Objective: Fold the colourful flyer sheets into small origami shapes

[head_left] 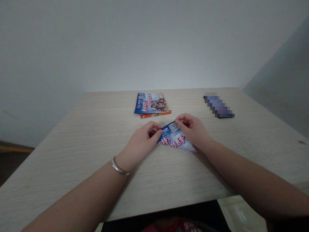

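Note:
Between my hands is a blue printed flyer [174, 138] with a QR code and red-and-white lettering; its lower edge runs slantwise, as if folded. My left hand [145, 138], with a silver bangle at the wrist, pinches the flyer's left corner between thumb and fingers. At the upper edge, beside the QR code, my right hand [193, 130] grips it the same way. Part of the flyer's right side is hidden behind the right hand. Both hands are low over the table, near its middle.
A small stack of similar flyers [152, 103], with an orange edge showing underneath, lies farther back on the pale wooden table [91, 135]. To its right is a dark phone [219, 106], its screen blurred out. Walls stand behind and beside the table.

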